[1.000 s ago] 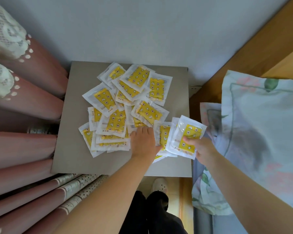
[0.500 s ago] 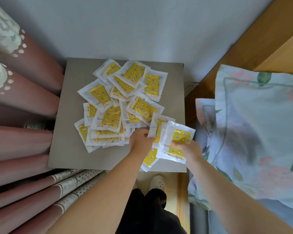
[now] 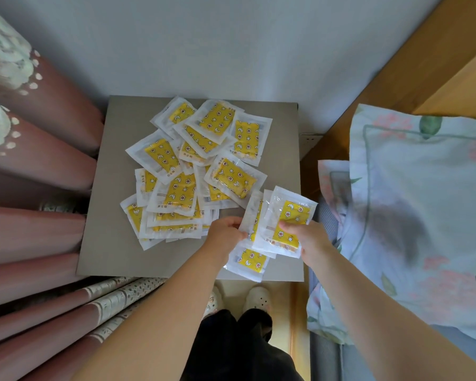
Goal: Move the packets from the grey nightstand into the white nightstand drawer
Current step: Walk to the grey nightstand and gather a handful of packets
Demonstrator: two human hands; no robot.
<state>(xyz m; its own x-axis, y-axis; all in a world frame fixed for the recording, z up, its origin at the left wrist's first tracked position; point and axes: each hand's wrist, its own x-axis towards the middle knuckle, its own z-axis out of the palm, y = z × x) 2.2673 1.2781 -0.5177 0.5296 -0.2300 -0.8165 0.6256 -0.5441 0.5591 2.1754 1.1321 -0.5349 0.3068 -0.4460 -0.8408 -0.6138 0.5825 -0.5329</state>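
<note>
Here, left hand and right hand are pinching flat, white-bordered yellow plastic packets. Light and slick, these are probably needing a firm edge grip.

Left hand and right hand are bare, forearms bare as well. Black trousers on the legs, and just past the trousers' hems, white clogs with round vent holes.
</note>
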